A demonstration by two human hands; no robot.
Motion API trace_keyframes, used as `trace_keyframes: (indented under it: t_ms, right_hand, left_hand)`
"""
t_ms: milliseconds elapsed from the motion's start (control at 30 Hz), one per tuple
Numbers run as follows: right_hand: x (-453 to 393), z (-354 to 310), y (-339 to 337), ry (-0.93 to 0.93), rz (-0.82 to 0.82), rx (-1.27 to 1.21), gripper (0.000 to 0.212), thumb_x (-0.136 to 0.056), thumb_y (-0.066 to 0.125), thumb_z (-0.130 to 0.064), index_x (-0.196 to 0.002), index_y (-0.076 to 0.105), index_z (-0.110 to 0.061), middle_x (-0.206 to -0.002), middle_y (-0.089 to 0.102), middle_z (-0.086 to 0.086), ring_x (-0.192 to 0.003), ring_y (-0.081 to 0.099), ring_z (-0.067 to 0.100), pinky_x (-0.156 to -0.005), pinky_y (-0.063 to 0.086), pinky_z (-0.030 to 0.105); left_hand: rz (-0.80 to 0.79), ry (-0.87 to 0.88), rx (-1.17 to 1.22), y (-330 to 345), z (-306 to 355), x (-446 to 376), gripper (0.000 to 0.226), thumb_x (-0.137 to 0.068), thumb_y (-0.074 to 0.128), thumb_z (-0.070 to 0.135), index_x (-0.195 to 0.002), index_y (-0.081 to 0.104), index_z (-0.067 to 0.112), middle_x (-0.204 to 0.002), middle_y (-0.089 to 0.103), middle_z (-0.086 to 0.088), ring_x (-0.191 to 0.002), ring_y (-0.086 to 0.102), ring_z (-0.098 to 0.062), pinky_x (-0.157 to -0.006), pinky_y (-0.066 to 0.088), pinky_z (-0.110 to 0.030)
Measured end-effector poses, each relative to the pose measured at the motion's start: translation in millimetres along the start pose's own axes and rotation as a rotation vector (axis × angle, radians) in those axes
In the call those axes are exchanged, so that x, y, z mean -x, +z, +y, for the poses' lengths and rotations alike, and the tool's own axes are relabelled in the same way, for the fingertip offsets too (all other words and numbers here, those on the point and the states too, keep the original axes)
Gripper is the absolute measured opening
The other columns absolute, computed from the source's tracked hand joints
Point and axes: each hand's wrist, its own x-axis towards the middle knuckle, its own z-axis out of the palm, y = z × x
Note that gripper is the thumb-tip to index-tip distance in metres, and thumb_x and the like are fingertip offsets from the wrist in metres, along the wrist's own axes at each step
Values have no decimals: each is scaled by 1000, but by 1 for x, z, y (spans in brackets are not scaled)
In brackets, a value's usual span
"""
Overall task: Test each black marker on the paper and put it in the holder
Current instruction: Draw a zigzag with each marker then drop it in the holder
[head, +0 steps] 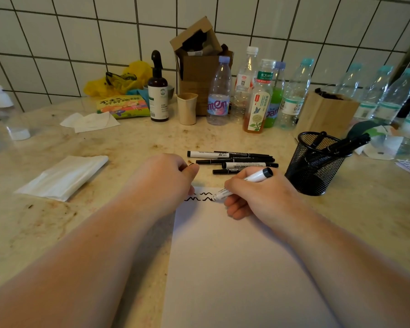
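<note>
My right hand [253, 195] is wrapped around a white marker [243, 183] in a writing grip, the tip down on the sheet of paper [234, 268] near its far edge, where it meets the end of a black zigzag [200, 197]; the marker's dark rear end tilts up toward 2 o'clock. My left hand [166, 178] is curled into a loose fist at the paper's top left corner, fingers pressing down on it. Something small and dark shows at the thumb tip, but I cannot tell what it is or whether the hand grips it.

Just beyond both hands, at 12 o'clock, four or five markers [232, 160] lie in a loose row on the counter [57, 233], all pointing roughly left to right and touching or nearly touching one another. At 2 o'clock from my right hand stands the black mesh holder [314, 166], with a few markers leaning in it.

Farther back at 12 to 2 o'clock, a crowd of plastic bottles [219, 95] lines the tiled wall [81, 31], with a cardboard box [199, 58], a brown spray bottle [158, 91] and a beige cup [187, 108]. A wooden box [324, 114] sits behind the holder. At 9 o'clock lies a folded white cloth [64, 176].
</note>
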Motion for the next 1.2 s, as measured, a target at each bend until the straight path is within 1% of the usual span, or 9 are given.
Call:
trace_keyframes:
  t_ms: [167, 267, 400, 633, 800, 933, 1000, 1100, 1200]
  right_hand:
    - [-1, 2, 1, -2, 15, -46, 11, -79, 70, -22, -75, 75, -12, -71, 78, 13, -61, 77, 29, -59, 64, 35]
    - [-1, 1, 1, 2, 17, -55, 10, -78, 70, -21, -75, 75, -13, -70, 78, 13, -60, 76, 28, -57, 63, 33]
    - [-2, 1, 0, 11, 41, -11, 10, -74, 67, -21, -72, 71, -13, -67, 77, 14, -56, 74, 28, -52, 57, 29]
    - [-2, 0, -2, 6, 45, 24, 12, -72, 65, -24, -64, 74, -26, -66, 77, 12, -57, 75, 29, -53, 58, 30]
    - [0, 0, -3, 8, 40, 12, 13, -74, 65, -23, -63, 73, -24, -66, 77, 12, -57, 75, 29, -53, 58, 30]
    - [3, -8, -4, 1, 36, -176, 11, -75, 68, -22, -67, 74, -16, -64, 73, 13, -50, 68, 23, -46, 53, 29]
    - [3, -12, -8, -38, 64, -274, 14, -82, 73, -21, -69, 73, -18, -60, 69, 10, -46, 62, 18, -42, 49, 26]
    - [3, -19, -14, -97, 75, -442, 27, -92, 72, -13, -67, 74, -24, -56, 62, 2, -44, 55, 14, -42, 45, 23]
    - [4, -22, -16, -108, 48, -582, 18, -85, 73, -19, -68, 77, -23, -57, 60, 2, -47, 54, 13, -46, 45, 24]
  left_hand:
    - [-1, -1, -12, -1, 1, 1, 36, -98, 48, 46, -78, 68, 25, -69, 74, 16, -66, 62, -4, -55, 39, -25]
    - [-7, -1, 0, -2, 1, 2, 36, -98, 47, 46, -79, 68, 25, -70, 74, 15, -65, 62, -5, -55, 40, -26]
    - [-10, -8, 14, -2, 2, 2, 34, -98, 47, 46, -80, 67, 25, -68, 74, 16, -58, 60, -5, -53, 40, -25]
    - [-4, -1, 17, -1, 1, 2, 34, -98, 47, 46, -79, 67, 26, -66, 74, 18, -58, 60, -4, -53, 39, -25]
    - [-13, 1, 8, -1, 0, 1, 35, -98, 47, 47, -79, 67, 26, -65, 73, 20, -62, 61, -3, -53, 40, -25]
    - [-7, 39, -5, 0, 0, 2, 32, -98, 49, 45, -78, 66, 28, -68, 72, 15, -57, 59, 1, -49, 36, -21]
    - [-9, 98, -20, 1, 1, 2, 26, -98, 51, 40, -78, 64, 30, -71, 69, 12, -55, 56, 0, -47, 34, -18]
    - [-35, 185, -24, 2, 0, 2, 17, -100, 50, 32, -91, 65, 33, -81, 67, 9, -62, 58, -8, -51, 40, -22]
    - [-39, 211, 1, 3, -2, 3, 18, -100, 50, 26, -99, 66, 35, -85, 67, 12, -62, 57, -8, -51, 39, -22]
